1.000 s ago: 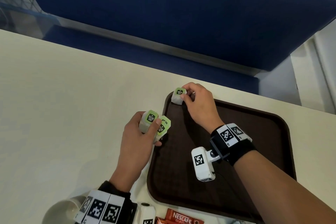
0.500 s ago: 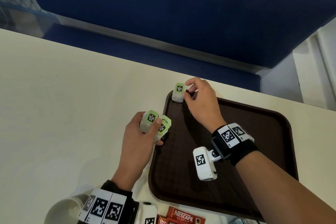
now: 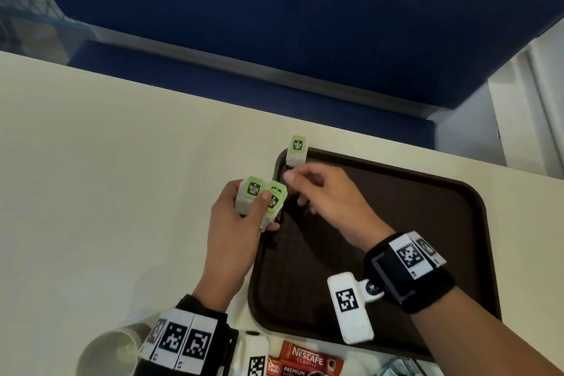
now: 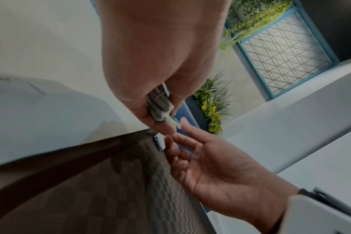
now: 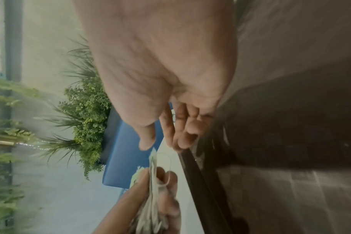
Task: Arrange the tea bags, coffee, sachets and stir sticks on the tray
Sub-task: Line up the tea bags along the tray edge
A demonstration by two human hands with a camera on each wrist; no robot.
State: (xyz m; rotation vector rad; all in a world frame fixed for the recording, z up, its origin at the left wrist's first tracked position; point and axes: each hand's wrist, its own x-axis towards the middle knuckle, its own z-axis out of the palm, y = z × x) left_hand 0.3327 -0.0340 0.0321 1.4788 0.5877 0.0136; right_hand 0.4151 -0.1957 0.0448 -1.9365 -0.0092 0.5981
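A dark brown tray (image 3: 427,223) lies on the cream table. One green-tagged tea bag (image 3: 296,151) leans on the tray's far left corner, with no hand on it. My left hand (image 3: 244,217) grips two more tea bags (image 3: 262,198) just left of the tray's edge; they show between its thumb and fingers (image 4: 160,107) in the left wrist view. My right hand (image 3: 317,192) hovers over the tray with loosely spread fingers, empty, its fingertips close to the held bags (image 5: 152,178).
A white paper cup (image 3: 110,354) stands at the near left. Red Nescafe coffee sachets (image 3: 305,362) and some pale packets (image 3: 396,371) lie at the near edge, below the tray. A blue bench seat (image 3: 274,24) runs beyond the table's far edge.
My right hand has let go of the tea bag at the tray's far left corner and drawn back towards the left hand. The left hand keeps its two bags.
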